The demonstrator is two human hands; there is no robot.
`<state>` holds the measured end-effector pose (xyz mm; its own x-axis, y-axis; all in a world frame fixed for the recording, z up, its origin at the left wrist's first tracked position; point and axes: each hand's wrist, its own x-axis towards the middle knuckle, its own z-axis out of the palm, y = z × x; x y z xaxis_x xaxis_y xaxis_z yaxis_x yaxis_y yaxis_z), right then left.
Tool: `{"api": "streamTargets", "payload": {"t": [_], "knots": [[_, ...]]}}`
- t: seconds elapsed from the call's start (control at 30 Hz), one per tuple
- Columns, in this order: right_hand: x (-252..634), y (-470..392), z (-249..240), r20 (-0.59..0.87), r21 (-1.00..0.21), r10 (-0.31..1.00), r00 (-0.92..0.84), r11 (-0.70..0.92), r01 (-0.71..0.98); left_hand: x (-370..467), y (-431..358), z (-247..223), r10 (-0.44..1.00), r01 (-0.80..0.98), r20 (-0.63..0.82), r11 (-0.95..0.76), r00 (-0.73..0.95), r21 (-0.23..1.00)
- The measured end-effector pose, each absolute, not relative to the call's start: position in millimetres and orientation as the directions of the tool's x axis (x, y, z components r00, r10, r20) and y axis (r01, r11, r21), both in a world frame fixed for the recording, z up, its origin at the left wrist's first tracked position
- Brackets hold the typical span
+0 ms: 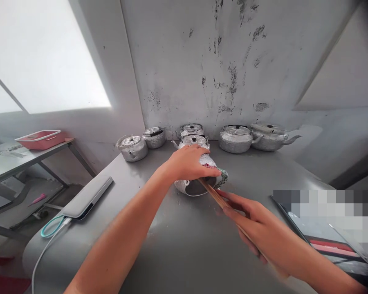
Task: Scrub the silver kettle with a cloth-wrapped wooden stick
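Note:
A silvery metal kettle point(180, 187) lies tilted on the grey table, its round opening toward me. My left hand point(191, 163) rests over the kettle's upper side with the fingers spread round it, holding it. A band in red and green point(223, 176) shows at its right side, partly behind my fingers. My right hand point(248, 216) is closed round a long wooden stick point(216, 197). The stick's far end goes into the kettle's opening, so its tip is hidden.
Several metal kettles point(235, 141) stand along the wall at the table's back. A power bank point(87, 198) with cables lies on the left, and a tablet-like device point(297, 224) on the right. A red basket point(41, 141) sits on another table.

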<state>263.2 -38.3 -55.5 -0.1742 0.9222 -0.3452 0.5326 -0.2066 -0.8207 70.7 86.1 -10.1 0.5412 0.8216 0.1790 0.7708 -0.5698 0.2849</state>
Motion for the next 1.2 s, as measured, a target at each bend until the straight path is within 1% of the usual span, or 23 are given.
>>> {"api": "streamTargets", "payload": {"t": [0.07, 0.17, 0.27, 0.37, 0.5, 0.63, 0.77, 0.9, 0.97, 1.07, 1.2], "knots": [[263.7, -38.6, -55.2, -0.34, -0.819, 0.926, -0.164, -0.206, 0.535, 71.0, 86.2, -9.9, 0.822, 0.773, 0.173, -0.569, 0.543, 0.28], [263.7, -38.7, -55.0, -0.376, -0.801, 0.912, -0.168, -0.229, 0.553, 71.2, 86.3, -9.4, 0.823, 0.777, 0.16, -0.567, 0.545, 0.274], [263.5, -38.2, -55.1, -0.352, -0.821, 0.921, -0.163, -0.221, 0.526, 71.0, 86.2, -9.3, 0.824, 0.776, 0.165, -0.566, 0.542, 0.28], [262.9, -37.4, -54.2, -0.376, -0.812, 0.913, -0.156, -0.244, 0.53, 70.8, 86.1, -9.4, 0.824, 0.774, 0.168, -0.567, 0.542, 0.283], [261.8, -36.6, -52.2, -0.378, -0.84, 0.912, -0.16, -0.265, 0.473, 70.7, 86.5, -10.2, 0.819, 0.768, 0.178, -0.574, 0.546, 0.284], [261.9, -36.2, -52.6, -0.42, -0.829, 0.896, -0.146, -0.313, 0.463, 70.5, 87.2, -11.1, 0.824, 0.771, 0.179, -0.566, 0.538, 0.29], [261.6, -37.9, -53.3, -0.398, -0.846, 0.908, -0.131, -0.308, 0.435, 70.3, 86.9, -10.9, 0.819, 0.766, 0.188, -0.573, 0.542, 0.291], [258.9, -40.0, -51.3, -0.463, -0.826, 0.877, -0.128, -0.374, 0.423, 70.4, 85.8, -9.8, 0.822, 0.77, 0.186, -0.569, 0.538, 0.29], [257.1, -40.2, -51.2, -0.466, -0.831, 0.876, -0.125, -0.385, 0.401, 70.4, 85.4, -9.5, 0.823, 0.77, 0.181, -0.568, 0.539, 0.29], [254.9, -40.2, -53.5, -0.484, -0.816, 0.868, -0.111, -0.402, 0.415, 70.3, 85.5, -9.7, 0.827, 0.775, 0.174, -0.562, 0.535, 0.288], [254.5, -40.7, -56.5, -0.459, -0.833, 0.881, -0.11, -0.385, 0.398, 70.1, 86.4, -10.4, 0.826, 0.778, 0.171, -0.564, 0.537, 0.276]]}}
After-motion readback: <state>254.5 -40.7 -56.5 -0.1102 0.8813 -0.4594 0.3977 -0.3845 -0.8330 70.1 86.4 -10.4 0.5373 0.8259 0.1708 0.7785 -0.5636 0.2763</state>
